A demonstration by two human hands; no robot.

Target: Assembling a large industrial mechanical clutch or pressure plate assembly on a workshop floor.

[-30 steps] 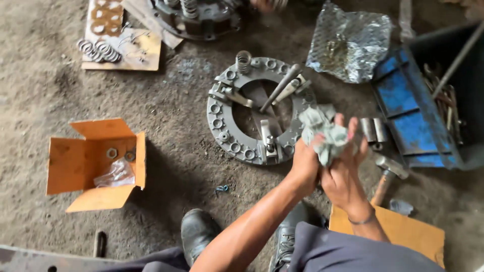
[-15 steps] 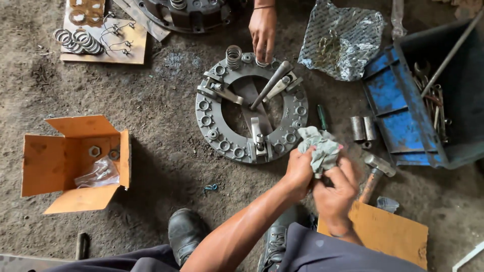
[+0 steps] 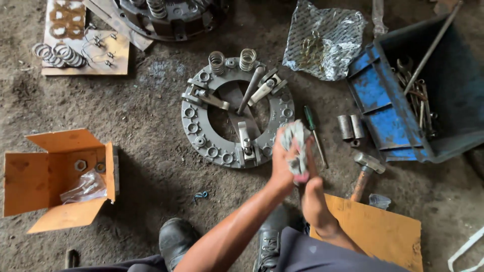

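Note:
Both of my hands are pressed together around a crumpled grey-white rag point(image 3: 296, 146). My left hand point(image 3: 281, 163) grips it from the left and my right hand point(image 3: 310, 189) from below and to the right. They hover over the dirt floor just right of a round grey clutch pressure plate point(image 3: 201, 136), which lies flat with three release levers and two coil springs point(image 3: 232, 60) standing on its far rim. A green-handled screwdriver point(image 3: 315, 133) lies beside the rag.
An open orange cardboard box point(image 3: 55, 179) with nuts and a plastic bag sits at left. A blue metal toolbox point(image 3: 408, 106) with wrenches stands at right, near two sockets point(image 3: 351, 127) and a hammer point(image 3: 365, 174). A clutch housing point(image 3: 166, 15) lies at the top. My black boots point(image 3: 176, 239) are below.
Another person's hand that reached to the plate's far rim is gone. My hands have shifted left and turned around the rag. The view has moved closer over the plate.

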